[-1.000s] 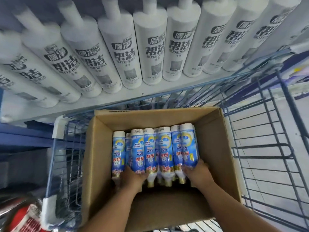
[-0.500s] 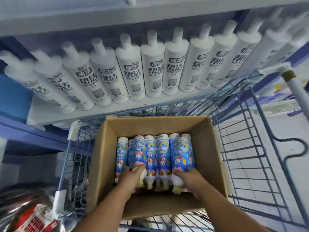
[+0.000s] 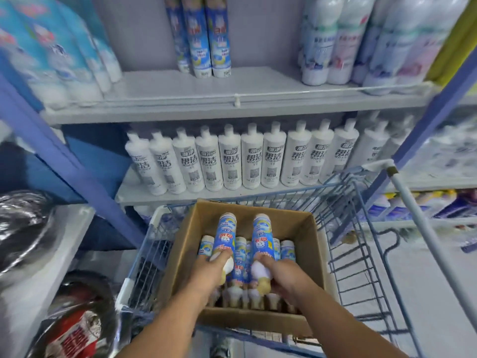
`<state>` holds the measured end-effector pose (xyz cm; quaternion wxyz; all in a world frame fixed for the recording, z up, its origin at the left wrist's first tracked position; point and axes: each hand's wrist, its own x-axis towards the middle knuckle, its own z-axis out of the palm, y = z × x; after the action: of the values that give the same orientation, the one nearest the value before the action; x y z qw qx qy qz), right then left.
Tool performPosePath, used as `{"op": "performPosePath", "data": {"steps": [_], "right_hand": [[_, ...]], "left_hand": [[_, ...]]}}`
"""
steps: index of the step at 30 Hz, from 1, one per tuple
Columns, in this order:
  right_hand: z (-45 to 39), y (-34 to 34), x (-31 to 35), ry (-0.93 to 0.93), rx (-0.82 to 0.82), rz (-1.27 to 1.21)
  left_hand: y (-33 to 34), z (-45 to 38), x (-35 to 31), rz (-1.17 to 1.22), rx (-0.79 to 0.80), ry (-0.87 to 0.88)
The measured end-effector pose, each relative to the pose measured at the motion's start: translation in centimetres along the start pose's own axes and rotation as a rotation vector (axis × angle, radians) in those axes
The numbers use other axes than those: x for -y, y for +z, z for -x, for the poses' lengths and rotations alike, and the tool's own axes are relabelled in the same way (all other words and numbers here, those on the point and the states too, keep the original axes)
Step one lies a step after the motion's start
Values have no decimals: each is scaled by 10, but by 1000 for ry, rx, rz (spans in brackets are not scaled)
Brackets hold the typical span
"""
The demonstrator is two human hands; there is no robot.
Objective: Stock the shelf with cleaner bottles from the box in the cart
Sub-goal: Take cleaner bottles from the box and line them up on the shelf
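Two bottles are lifted clear of the row in the box (image 3: 307, 257), one per hand. The left hand (image 3: 209, 271) has its fingers (image 3: 220, 255) curled round the neck end of the left bottle (image 3: 225, 236); the right hand (image 3: 280, 273) grips the right bottle (image 3: 261, 241) the same way, bases pointing up toward the shelves. Holding near the caps probably lets each be set down base-first. The rest lie packed side by side in the box, which sits in the cart (image 3: 361, 254). Matching bottles (image 3: 204, 34) stand on the upper shelf (image 3: 232, 96), with bare shelf beside them, likely the spot to fill.
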<state>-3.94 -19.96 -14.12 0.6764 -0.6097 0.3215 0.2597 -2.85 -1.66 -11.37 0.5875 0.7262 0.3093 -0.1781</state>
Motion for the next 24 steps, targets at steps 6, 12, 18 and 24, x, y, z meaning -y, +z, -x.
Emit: {"op": "performPosePath", "data": {"steps": [6, 12, 18, 24], "right_hand": [[62, 9, 48, -193, 45, 17], [122, 15, 104, -357, 104, 44], [163, 28, 166, -517, 110, 53], [174, 51, 228, -610, 92, 86]], "left_hand": [[-23, 58, -45, 42, -60, 173], [-49, 102, -104, 116, -108, 292], [-79, 122, -165, 180, -123, 455], [-103, 111, -227, 168, -134, 532]]}}
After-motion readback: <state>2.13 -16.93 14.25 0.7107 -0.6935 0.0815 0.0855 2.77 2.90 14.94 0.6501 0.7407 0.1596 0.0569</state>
